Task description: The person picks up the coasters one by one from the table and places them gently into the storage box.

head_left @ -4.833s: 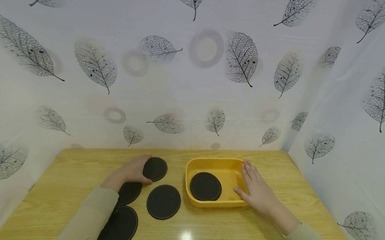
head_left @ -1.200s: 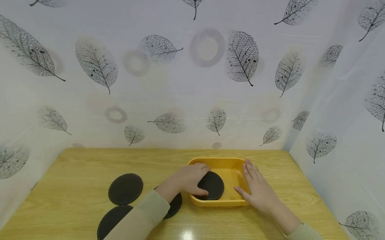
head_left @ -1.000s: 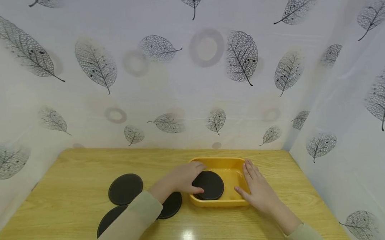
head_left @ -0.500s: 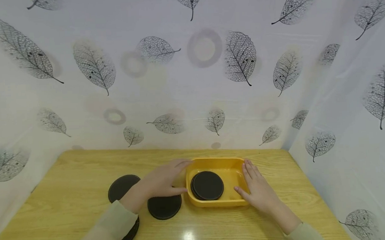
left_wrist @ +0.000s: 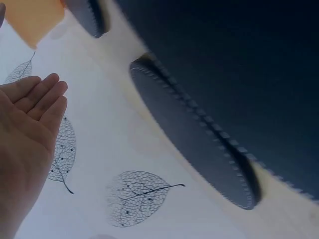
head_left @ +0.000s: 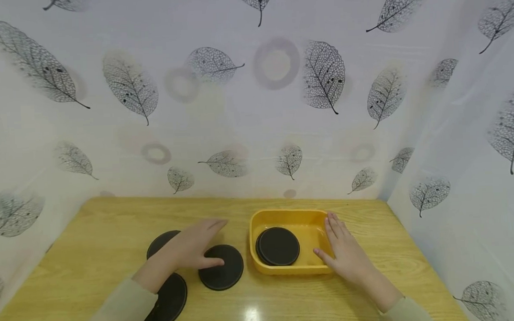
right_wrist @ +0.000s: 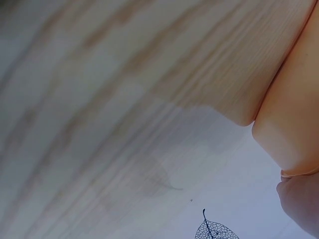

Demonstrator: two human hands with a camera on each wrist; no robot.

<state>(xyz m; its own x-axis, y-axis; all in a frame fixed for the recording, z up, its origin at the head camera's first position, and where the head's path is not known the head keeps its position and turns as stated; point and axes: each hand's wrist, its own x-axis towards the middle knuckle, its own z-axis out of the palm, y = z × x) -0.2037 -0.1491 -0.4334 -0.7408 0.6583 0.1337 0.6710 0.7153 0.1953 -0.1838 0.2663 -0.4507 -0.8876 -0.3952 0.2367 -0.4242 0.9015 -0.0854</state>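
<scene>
In the head view my left hand (head_left: 192, 247) hovers over the black round coasters at the left, empty, fingers straight and thumb apart. Below its thumb lies one coaster (head_left: 221, 274); a second coaster (head_left: 163, 239) is partly behind the hand, and a third coaster (head_left: 168, 303) is partly covered by the sleeve. The left wrist view shows the same hand (left_wrist: 30, 129) with its palm turned up and a coaster (left_wrist: 194, 134) with a stitched edge. My right hand (head_left: 347, 252) rests on the right rim of a yellow plastic box (head_left: 287, 270), fingers straight, thumb over its inside. Two stacked coasters (head_left: 279, 246) lie in the box's left half.
The wood-grain table (head_left: 310, 302) carries everything. Behind it and at the right hangs a white curtain (head_left: 237, 108) printed with leaves. In the right wrist view the box's side (right_wrist: 294, 109) shows close up.
My left hand carried a coaster from the back of the table into the box, onto the one there, let go, and drew back left over the others. The right hand stayed put.
</scene>
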